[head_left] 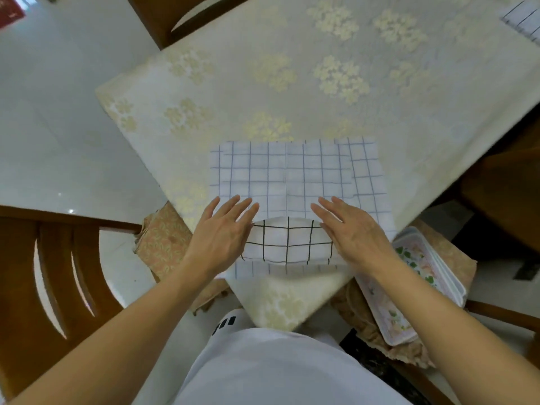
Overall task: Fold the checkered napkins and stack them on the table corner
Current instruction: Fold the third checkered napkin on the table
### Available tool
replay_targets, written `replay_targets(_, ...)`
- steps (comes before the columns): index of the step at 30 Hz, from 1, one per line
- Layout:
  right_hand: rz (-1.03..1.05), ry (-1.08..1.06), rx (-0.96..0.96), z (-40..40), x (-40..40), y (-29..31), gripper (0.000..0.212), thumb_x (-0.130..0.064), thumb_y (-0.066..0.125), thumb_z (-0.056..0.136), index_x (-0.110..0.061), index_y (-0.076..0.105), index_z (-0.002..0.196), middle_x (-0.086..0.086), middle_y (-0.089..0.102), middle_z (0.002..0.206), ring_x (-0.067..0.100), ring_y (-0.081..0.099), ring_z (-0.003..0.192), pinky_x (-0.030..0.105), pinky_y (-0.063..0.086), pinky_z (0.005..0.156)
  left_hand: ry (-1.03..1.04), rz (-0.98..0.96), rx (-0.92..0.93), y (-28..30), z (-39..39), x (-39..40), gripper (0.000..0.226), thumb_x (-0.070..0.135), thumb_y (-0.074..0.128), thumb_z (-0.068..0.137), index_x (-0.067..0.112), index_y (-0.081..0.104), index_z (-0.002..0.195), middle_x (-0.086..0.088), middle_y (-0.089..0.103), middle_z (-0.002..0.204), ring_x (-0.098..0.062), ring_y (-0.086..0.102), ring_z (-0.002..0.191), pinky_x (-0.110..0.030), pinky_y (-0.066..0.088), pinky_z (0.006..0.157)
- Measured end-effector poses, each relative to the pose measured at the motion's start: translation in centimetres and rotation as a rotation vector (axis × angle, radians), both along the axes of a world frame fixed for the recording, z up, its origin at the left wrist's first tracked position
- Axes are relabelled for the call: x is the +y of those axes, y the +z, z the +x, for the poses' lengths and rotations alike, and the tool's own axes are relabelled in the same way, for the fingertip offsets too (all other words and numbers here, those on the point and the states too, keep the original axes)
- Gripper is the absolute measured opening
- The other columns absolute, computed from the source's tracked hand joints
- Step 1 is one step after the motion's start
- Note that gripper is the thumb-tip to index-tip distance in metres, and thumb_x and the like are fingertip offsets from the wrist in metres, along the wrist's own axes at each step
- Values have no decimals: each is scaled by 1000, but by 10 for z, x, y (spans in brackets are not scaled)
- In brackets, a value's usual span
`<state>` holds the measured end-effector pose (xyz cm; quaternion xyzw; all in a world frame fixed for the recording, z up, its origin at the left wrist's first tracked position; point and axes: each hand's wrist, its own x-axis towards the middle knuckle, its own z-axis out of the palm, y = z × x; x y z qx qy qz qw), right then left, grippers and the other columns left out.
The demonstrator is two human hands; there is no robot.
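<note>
A white napkin with thin blue checks point(295, 173) lies spread flat on the near corner of the table. Its near edge is lifted and curled, showing a white napkin with bold dark checks point(289, 241) underneath. My left hand point(222, 232) rests flat on the left of that near edge, fingers apart and pointing away from me. My right hand point(350, 232) lies flat on the right side in the same way. Neither hand pinches any cloth. Another checkered napkin point(524, 19) shows at the far right edge of the table.
The table wears a pale tablecloth with yellow flowers point(292, 68), one corner hanging toward me. Wooden chairs stand at the left point(43, 273), at the far side point(175, 16) and at the right. A flowered plastic tray point(409, 287) lies on a cushioned seat to my right.
</note>
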<state>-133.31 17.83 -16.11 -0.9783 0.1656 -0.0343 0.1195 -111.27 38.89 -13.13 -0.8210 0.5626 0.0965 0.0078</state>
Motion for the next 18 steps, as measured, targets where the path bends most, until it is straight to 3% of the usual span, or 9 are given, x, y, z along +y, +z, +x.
replay_targets(10, 8, -67, 229, 89, -74, -14, 48, -33, 33, 103, -20, 49, 146, 7, 48, 151, 33, 46, 139, 48, 42, 107, -53, 76, 48, -25, 92, -85, 52, 38, 23, 105, 18, 52, 143, -6, 54, 146, -28, 49, 137, -51, 37, 113)
replay_targets(15, -15, -78, 276, 122, -104, -33, 44, -30, 43, 103, -24, 49, 145, 4, 49, 151, 30, 45, 139, 48, 39, 110, -52, 75, 92, -48, 124, -121, 55, 38, 19, 104, 18, 47, 147, -6, 47, 152, -28, 42, 141, -50, 34, 115)
replay_targets(18, -33, -84, 318, 139, -123, -43, 44, -32, 36, 105, -25, 49, 146, 4, 49, 151, 30, 46, 139, 48, 40, 110, -65, 73, 104, -61, 140, -138, 55, 37, 17, 104, 18, 47, 147, -7, 45, 153, -30, 42, 142, -50, 36, 114)
